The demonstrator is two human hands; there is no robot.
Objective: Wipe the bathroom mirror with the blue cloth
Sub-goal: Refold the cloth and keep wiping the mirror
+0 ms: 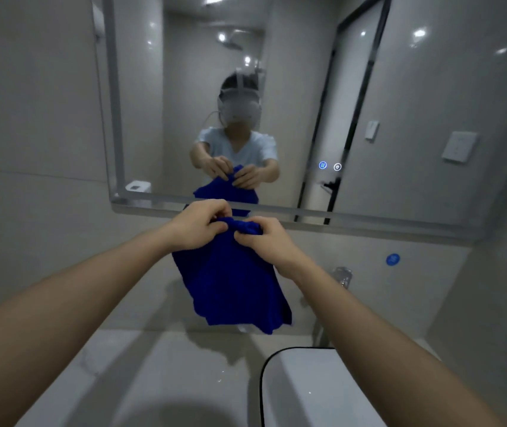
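nearest, below both outstretched forearms, lies the pale bench [153, 365]. a white basin [301, 389] with a thin dark rim sits under the right forearm.

further out, the two hands meet close together above the bench. the left hand [198, 224] has its fingers curled and pinches the bunched top edge of the blue cloth [233, 282]. the right hand [266, 241], just beside it, pinches the same bunched edge between thumb and curled fingers. the cloth hangs down from both hands in loose folds; whether its lower hem touches the bench i cannot tell.

below and to the right of the right hand, a chrome tap [343, 275] stands by the wall, partly hidden by the forearm. further right of that hand, a small round blue sticker [393, 259] sits on the wall tile.

just beyond the hands runs the lower frame of the mirror [184, 103], which rises above them. it reflects the person, wearing a headset, with both hands gripping the cloth. up and to the right of the right hand, two small lit icons [323, 165] glow on the glass.
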